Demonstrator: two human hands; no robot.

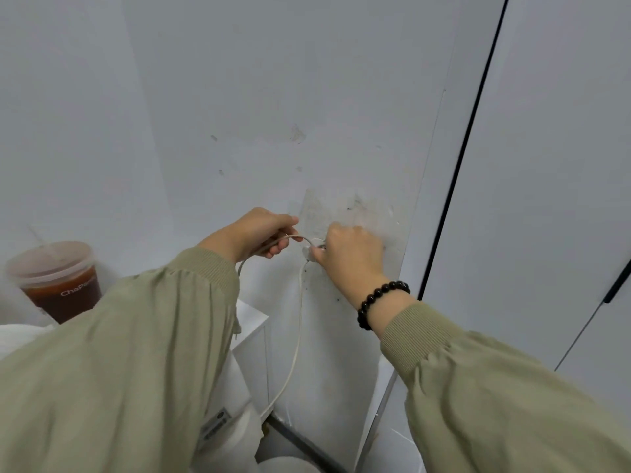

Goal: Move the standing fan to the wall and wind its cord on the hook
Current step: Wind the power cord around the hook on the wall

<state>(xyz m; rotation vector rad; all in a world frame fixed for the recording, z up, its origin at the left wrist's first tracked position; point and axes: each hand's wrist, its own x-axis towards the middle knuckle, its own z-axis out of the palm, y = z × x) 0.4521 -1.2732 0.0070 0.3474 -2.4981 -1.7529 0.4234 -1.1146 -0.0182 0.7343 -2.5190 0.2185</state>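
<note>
The hook [312, 249] is on the wall [273, 97], right between the two hands. It is small and pale, and the right hand covers part of it.

The cord [296, 336] is thin and white. It comes up from low down by the fan [239, 435], runs almost straight up along the wall, and reaches the hook. There it bends over to the left in a small arch and goes into the left hand.

The left hand [259, 233] is just beside the hook, on its left. It is closed around the cord, with the fingers curled and the thumb on top. The cord's loose part runs sideways from this hand to the hook.

The right hand [351, 254] is at the hook itself, touching it or very close. Its fingers are curled in, and it seems to pinch the cord at the hook, but the fingertips are hidden, so I cannot tell for sure. It is the nearer hand to the hook.

I think the next loop must go around the hook, so the left hand has to carry the cord over and around it while the right hand keeps it in place.

The white fan stands low, close to the wall, mostly hidden under the left sleeve [136, 353].
</note>
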